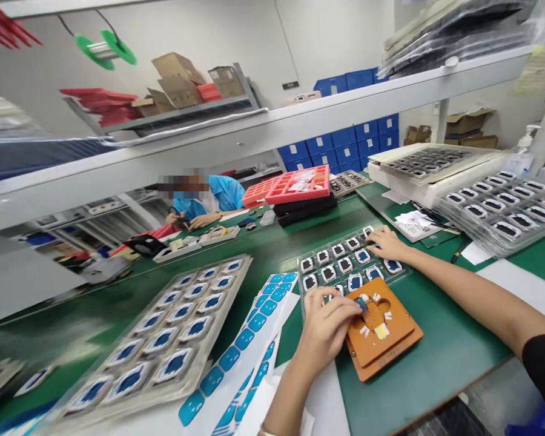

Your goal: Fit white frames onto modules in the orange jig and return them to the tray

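My left hand is closed in a pinch on a small blue piece at the left edge of the orange fixture. This fixture is a block with a round recess, white marks and a yellow square. Beyond it lies a clear plastic tray with rows of white-rimmed dark and blue parts. My right hand reaches over the tray's far right corner, fingers bent around a white-rimmed part; the fingers partly hide their contact with it.
A second tray of white-rimmed blue parts lies left, beside sheets of blue stickers. Another filled tray stands right. Red trays are stacked at the back. A co-worker in a blue top sits opposite, beneath a white shelf beam.
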Available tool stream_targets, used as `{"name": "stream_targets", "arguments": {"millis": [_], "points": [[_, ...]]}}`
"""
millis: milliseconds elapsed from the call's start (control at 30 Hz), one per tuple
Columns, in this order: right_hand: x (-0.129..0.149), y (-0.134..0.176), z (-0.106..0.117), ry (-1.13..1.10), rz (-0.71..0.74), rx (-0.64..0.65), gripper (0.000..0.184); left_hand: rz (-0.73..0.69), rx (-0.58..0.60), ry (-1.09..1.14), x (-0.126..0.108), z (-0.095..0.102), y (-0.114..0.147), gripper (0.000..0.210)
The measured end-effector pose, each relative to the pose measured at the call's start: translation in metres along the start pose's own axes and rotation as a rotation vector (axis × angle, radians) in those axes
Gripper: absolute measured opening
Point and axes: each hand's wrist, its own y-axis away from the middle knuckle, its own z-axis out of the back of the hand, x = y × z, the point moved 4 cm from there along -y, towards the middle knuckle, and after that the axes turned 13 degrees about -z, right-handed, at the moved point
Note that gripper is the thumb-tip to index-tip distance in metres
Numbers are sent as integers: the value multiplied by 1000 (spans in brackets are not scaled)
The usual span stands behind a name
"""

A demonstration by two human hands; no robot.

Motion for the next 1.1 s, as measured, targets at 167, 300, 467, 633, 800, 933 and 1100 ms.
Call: {"name": "stream_targets", "arguments": {"millis": [167,300,467,633,800,933,1100], "points": [[2,3,3,-96,44,-25,32,-109,72,70,-11,-5,-3,41],[7,4,11,-247,73,-59,27,-78,154,118,-17,-3,-5,52],[16,16,41,-534,43,-124,24,-136,172,119,-24,-1,-9,20],[32,65,65,-877,5,-35,36,-158,180,73,-25,-1,-11,24],[56,105,56,-1054,47,365,46,-141,241,22,-24,-4,-8,29],[61,109,56,-994,86,516,39,-129,247,37,-24,-5,-8,33],[61,109,69,-742,233,440,40,-126,228,49,-24,-3,-9,28]]}}
